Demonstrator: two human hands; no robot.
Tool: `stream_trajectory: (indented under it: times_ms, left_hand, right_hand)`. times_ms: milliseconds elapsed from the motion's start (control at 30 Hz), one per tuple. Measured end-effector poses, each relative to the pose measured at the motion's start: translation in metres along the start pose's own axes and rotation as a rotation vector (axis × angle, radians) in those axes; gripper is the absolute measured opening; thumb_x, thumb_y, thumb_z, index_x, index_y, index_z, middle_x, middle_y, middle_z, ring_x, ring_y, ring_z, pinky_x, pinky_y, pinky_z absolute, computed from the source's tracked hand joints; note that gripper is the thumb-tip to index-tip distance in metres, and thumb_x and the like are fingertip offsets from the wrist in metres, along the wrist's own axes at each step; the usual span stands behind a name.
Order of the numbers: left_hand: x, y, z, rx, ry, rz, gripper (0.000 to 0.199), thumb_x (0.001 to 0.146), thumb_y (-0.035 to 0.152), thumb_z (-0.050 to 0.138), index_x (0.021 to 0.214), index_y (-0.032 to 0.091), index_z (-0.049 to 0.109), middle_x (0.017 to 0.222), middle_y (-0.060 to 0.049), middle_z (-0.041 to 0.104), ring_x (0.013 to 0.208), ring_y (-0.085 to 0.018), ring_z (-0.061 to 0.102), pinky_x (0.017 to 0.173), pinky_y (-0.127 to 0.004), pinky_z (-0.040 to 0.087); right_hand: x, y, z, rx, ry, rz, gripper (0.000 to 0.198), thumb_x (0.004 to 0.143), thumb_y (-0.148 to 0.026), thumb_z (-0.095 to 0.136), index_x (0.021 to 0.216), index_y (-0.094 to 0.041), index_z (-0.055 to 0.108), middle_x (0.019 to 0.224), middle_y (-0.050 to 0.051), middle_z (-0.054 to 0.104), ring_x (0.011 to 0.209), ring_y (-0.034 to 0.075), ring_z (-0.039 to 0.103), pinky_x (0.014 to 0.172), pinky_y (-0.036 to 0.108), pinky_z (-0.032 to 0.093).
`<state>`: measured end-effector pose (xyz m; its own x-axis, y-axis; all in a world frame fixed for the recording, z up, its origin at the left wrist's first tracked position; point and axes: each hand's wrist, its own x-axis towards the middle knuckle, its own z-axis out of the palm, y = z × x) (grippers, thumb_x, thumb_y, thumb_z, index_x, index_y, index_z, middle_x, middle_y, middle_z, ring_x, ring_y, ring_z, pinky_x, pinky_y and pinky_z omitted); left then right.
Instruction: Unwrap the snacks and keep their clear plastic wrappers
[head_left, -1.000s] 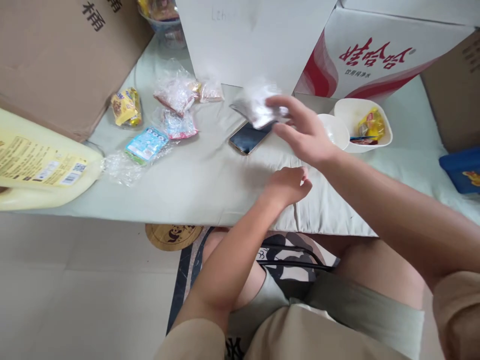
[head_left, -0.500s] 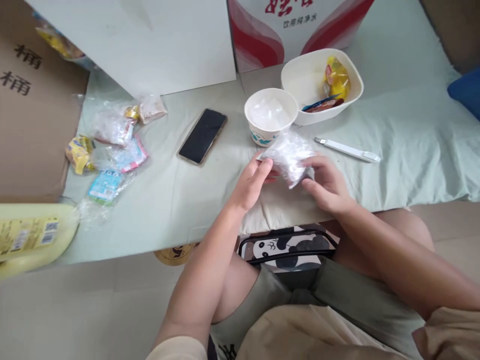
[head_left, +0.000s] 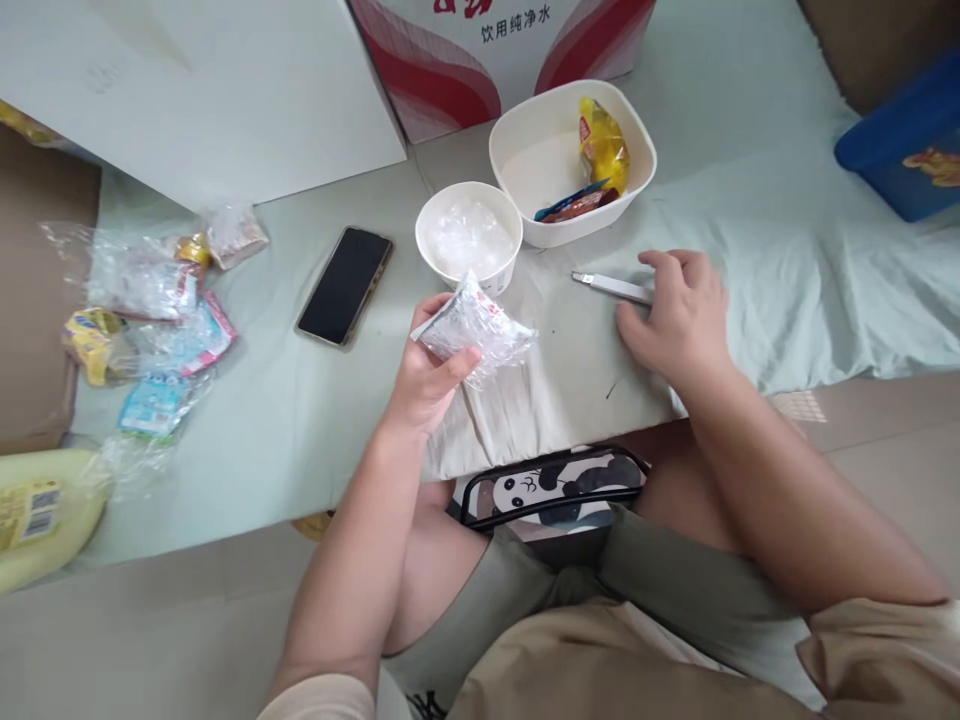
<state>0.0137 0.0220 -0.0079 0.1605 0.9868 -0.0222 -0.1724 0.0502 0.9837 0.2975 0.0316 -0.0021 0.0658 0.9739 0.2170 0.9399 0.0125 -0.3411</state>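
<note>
My left hand [head_left: 429,372] is closed around a small clear plastic-wrapped packet [head_left: 486,332] with some red print, raised in front of the paper cup [head_left: 466,262]. The cup holds clear, crinkled plastic pieces. Farther right, my right hand [head_left: 679,315] reaches over a white utility knife [head_left: 611,287] lying on the cloth. Thumb and forefinger are apart on either side of the knife, and the hand hides its rear end. Whether the fingers touch the knife I cannot tell.
Behind the cup stands a white tub [head_left: 517,170] with a yellow packet. A phone [head_left: 345,287] lies to the left, near several plastic-wrapped snack packets [head_left: 154,400]. Large cartons [head_left: 225,90] line the back. A blue bin [head_left: 907,150] is at far right.
My right hand has let go of the plastic-wrapped packet and moved right to the utility knife. The packet stays in my left hand, now tilted up. The view has shifted to the right.
</note>
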Motion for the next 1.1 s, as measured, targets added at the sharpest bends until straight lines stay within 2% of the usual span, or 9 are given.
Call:
stream_trajectory:
  times_ms: [100,167,267,367,433,567,733,967,1100]
  left_hand:
    - [-0.001,0.000,0.002,-0.025,0.008,0.020,0.073,0.062,0.056,0.088,0.120,0.032,0.050,0.126,-0.006,0.062,0.115,-0.025,0.064,0.094,-0.040,0.056]
    - [-0.001,0.000,0.004,-0.017,0.006,0.049,0.074,0.061,0.054,0.090,0.120,0.032,0.050,0.129,-0.007,0.061,0.118,-0.026,0.063,0.095,-0.039,0.056]
    - [-0.003,-0.004,0.006,0.056,0.036,0.100,0.077,0.061,0.052,0.091,0.123,0.032,0.048,0.128,-0.007,0.059,0.116,-0.024,0.064,0.093,-0.037,0.057]
    - [-0.005,-0.009,0.007,0.198,0.116,0.120,0.072,0.068,0.051,0.087,0.124,0.029,0.048,0.122,-0.006,0.058,0.107,-0.021,0.066,0.087,-0.032,0.058]
    - [-0.007,-0.010,0.007,0.279,0.154,0.118,0.068,0.071,0.049,0.086,0.122,0.026,0.049,0.117,-0.006,0.057,0.101,-0.019,0.067,0.082,-0.029,0.058]
    - [-0.009,-0.008,0.008,0.337,0.170,0.106,0.068,0.070,0.048,0.086,0.122,0.025,0.050,0.115,-0.006,0.057,0.095,-0.018,0.067,0.076,-0.028,0.059]
    - [-0.010,-0.005,0.008,0.356,0.167,0.115,0.070,0.069,0.053,0.086,0.123,0.026,0.051,0.118,-0.006,0.057,0.100,-0.020,0.067,0.079,-0.030,0.060]
    - [-0.007,-0.006,0.006,0.283,0.238,0.228,0.076,0.066,0.062,0.086,0.123,0.027,0.050,0.118,-0.006,0.058,0.112,-0.023,0.066,0.092,-0.034,0.057]
    - [-0.007,0.006,-0.007,0.180,0.311,0.232,0.073,0.067,0.064,0.083,0.126,0.033,0.052,0.116,-0.004,0.063,0.108,-0.022,0.067,0.085,-0.033,0.058]
  right_hand:
    - [0.001,0.005,0.007,-0.034,-0.035,-0.009,0.030,0.088,-0.033,0.054,0.112,-0.020,0.065,0.123,0.020,0.060,0.111,0.039,0.056,0.089,0.057,0.045]
    - [0.001,-0.001,0.007,0.027,-0.050,-0.031,0.024,0.090,-0.032,0.051,0.104,-0.022,0.067,0.117,0.018,0.065,0.105,0.036,0.059,0.086,0.052,0.047]
    - [-0.003,-0.018,0.001,0.299,-0.088,-0.069,0.025,0.095,-0.036,0.048,0.106,-0.023,0.066,0.096,0.011,0.070,0.085,0.026,0.064,0.075,0.041,0.050]
    - [-0.011,-0.038,-0.006,0.628,-0.228,-0.178,0.030,0.098,-0.044,0.048,0.104,-0.022,0.069,0.074,0.004,0.069,0.065,0.019,0.062,0.062,0.032,0.049]
    - [-0.017,-0.050,-0.007,0.740,-0.322,-0.286,0.033,0.099,-0.046,0.049,0.102,-0.022,0.071,0.071,0.003,0.069,0.061,0.016,0.062,0.060,0.030,0.048]
    - [-0.023,-0.063,-0.003,0.758,-0.386,-0.389,0.034,0.100,-0.042,0.050,0.108,-0.020,0.074,0.081,0.005,0.074,0.066,0.016,0.065,0.064,0.029,0.049]
    - [-0.023,-0.062,0.003,0.666,-0.360,-0.305,0.035,0.099,-0.044,0.052,0.110,-0.021,0.075,0.084,0.006,0.075,0.067,0.018,0.064,0.065,0.031,0.049]
    - [-0.027,-0.065,0.005,0.754,-0.411,-0.303,0.035,0.097,-0.044,0.054,0.108,-0.021,0.078,0.081,0.004,0.074,0.065,0.016,0.062,0.061,0.029,0.046]
    - [-0.027,-0.066,0.006,0.769,-0.449,-0.289,0.033,0.096,-0.040,0.055,0.105,-0.019,0.078,0.077,0.003,0.072,0.063,0.015,0.060,0.061,0.028,0.044]
